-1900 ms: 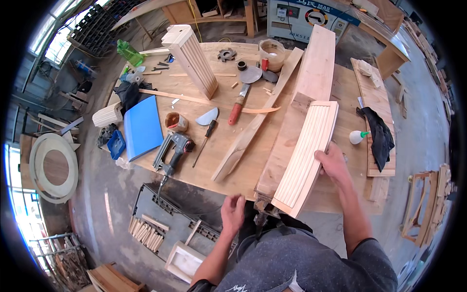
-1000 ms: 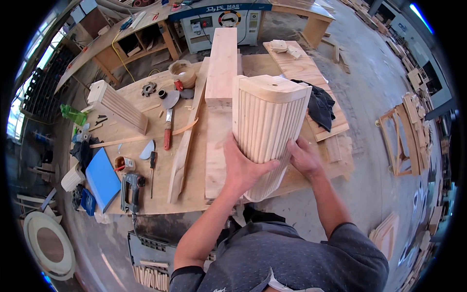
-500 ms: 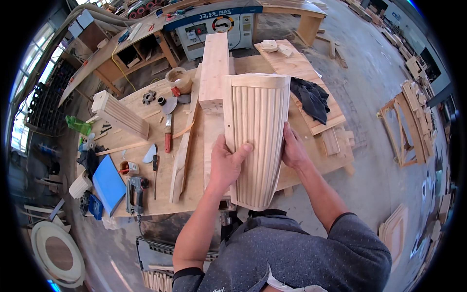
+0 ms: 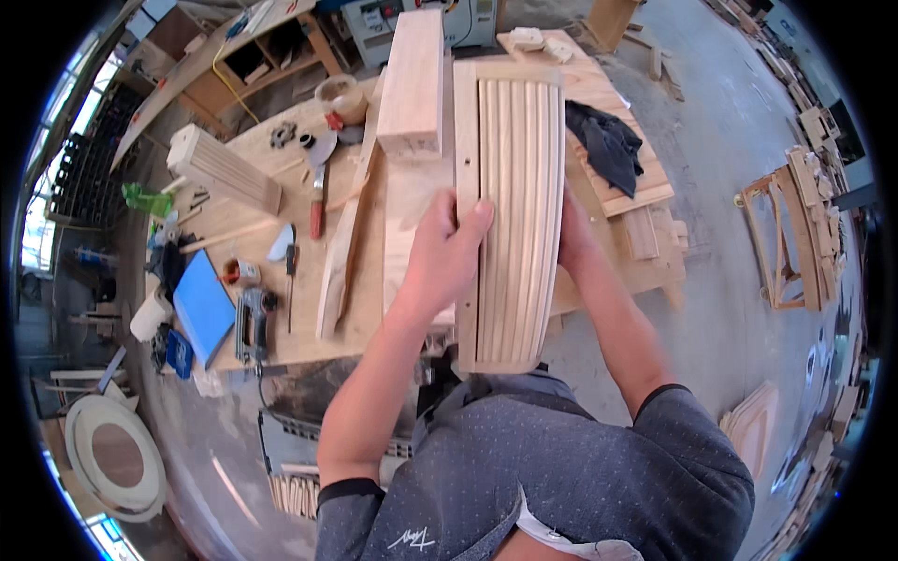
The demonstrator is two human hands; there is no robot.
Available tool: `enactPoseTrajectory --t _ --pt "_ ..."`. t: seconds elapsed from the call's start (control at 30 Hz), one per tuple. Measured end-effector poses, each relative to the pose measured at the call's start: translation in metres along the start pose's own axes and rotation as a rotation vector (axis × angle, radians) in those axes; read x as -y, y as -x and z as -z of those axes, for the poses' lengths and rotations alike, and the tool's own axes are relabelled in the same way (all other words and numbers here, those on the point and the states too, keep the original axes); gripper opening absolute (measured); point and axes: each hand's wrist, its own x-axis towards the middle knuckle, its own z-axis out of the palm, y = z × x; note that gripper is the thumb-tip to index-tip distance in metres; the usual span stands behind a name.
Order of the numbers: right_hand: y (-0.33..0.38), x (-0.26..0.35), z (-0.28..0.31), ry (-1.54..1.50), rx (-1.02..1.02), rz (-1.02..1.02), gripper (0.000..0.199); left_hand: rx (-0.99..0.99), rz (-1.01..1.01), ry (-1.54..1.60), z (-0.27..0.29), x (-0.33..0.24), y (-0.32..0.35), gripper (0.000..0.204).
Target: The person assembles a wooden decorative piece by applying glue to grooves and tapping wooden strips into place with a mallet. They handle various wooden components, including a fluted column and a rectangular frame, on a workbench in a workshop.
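Note:
Between my two hands I hold a fluted wooden block (image 4: 519, 224), pale and unfinished, with a curved ribbed face and a flat plain edge on its left. My left hand (image 4: 447, 245) grips that plain edge, its thumb lying on the front and its fingers hidden behind. On the other side my right hand (image 4: 577, 229) clasps the block's right edge, most of its fingers out of sight behind it. Just beyond my left hand, a thick square wooden beam (image 4: 412, 84) rests on a broad board on the workbench (image 4: 369, 348).
On the bench's left lie a nail gun (image 4: 253, 323), a blue flat piece (image 4: 204, 304), a screwdriver (image 4: 291, 271), a red-handled scraper (image 4: 317, 210) and another fluted block (image 4: 224, 173). A dark cloth (image 4: 606, 145) lies at right on a wooden panel (image 4: 645, 192).
The fluted block has turned in my hands, showing more of its plain left edge. My right hand has slipped further behind it. The view has tilted downward, so the bench sits higher.

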Motion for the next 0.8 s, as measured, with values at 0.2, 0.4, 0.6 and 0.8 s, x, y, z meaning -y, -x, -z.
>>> enactPoseTrajectory --t 0.2,0.4,0.6,0.8 --pt "-0.002 -0.006 -0.016 -0.023 -0.073 0.025 0.062 -0.028 0.179 0.299 -0.003 0.002 -0.012 0.029" --pt "-0.014 -0.007 0.006 -0.008 -0.097 -0.033 0.063 -0.068 0.265 0.345 -0.011 -0.004 -0.018 0.033" --pt "-0.009 0.014 -0.002 0.025 -0.042 0.017 0.056 -0.101 0.289 0.423 0.005 0.015 -0.03 0.04" --pt "0.008 0.064 -0.004 0.181 0.36 0.08 0.058 0.005 0.085 0.605 0.016 0.039 -0.047 0.045"
